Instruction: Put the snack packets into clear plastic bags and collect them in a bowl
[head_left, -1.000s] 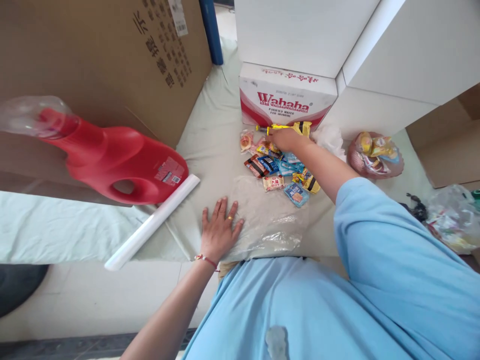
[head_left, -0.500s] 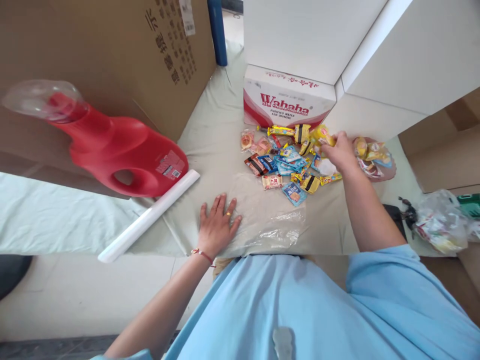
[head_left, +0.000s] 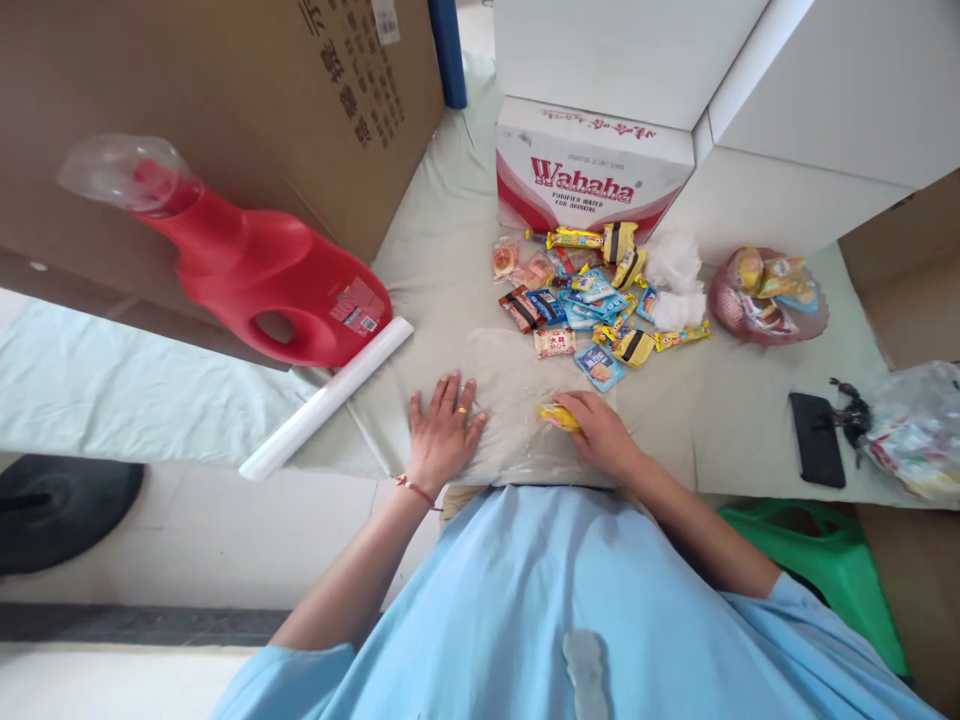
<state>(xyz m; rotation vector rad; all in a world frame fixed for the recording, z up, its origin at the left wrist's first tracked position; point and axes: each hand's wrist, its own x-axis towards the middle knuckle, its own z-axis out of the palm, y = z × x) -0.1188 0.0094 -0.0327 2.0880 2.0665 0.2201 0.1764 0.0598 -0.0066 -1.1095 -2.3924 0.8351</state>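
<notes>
My left hand [head_left: 442,432] lies flat on the cloth-covered table, fingers spread, at the left edge of a sheet of clear plastic film [head_left: 517,440]. Over the film, my right hand [head_left: 600,432] is closed on a yellow snack packet [head_left: 559,416], mostly covered by the fingers. Beyond both hands spreads a pile of small wrapped snacks: blue packets [head_left: 592,300], a white packet [head_left: 555,343], yellow-and-black packets [head_left: 634,347] and thin yellow sticks [head_left: 682,336]. Crumpled white plastic [head_left: 673,270] sits at the pile's right side.
A pink bowl [head_left: 731,315] with packets stands right of the pile, before white cabinets. A Wahaba carton [head_left: 592,175] is behind. Left are a red jug [head_left: 277,270], a white roll [head_left: 330,400] and a large cardboard box [head_left: 247,90]. A phone [head_left: 816,440] and keys [head_left: 852,412] lie right.
My right hand has come back from the far right of the pile to the film near my body, bringing the yellow packet. My left hand stays flat. The camera view has shifted slightly.
</notes>
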